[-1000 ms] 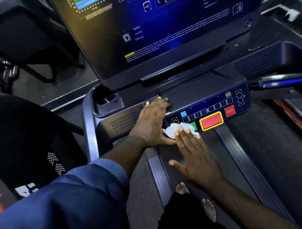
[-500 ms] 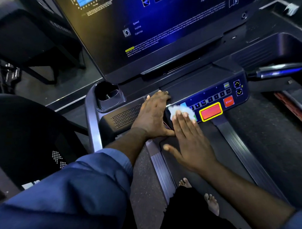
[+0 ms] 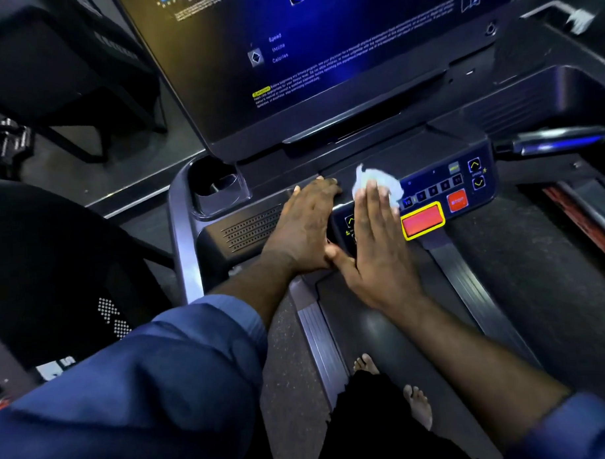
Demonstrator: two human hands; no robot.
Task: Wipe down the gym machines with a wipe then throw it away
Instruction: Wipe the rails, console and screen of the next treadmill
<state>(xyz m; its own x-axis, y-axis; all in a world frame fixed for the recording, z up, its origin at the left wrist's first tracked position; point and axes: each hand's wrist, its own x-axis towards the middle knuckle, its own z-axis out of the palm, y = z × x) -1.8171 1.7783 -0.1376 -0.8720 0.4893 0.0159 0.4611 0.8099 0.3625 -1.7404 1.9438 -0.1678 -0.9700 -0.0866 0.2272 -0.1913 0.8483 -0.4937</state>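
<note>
Wipe [image 3: 375, 174] higher now, near "STOP" button [image 3: 458, 200]

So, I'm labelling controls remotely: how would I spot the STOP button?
On the treadmill, below its blue screen, runs a dark keypad panel. The STOP button sits near its right end. It is small, red and lettered, unlike the larger yellow-bordered red pad to its left.

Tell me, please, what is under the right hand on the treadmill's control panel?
A crumpled white wipe shows beneath the right hand's flat fingers, pressed on the dark button panel. Buttons under it are covered.
</note>
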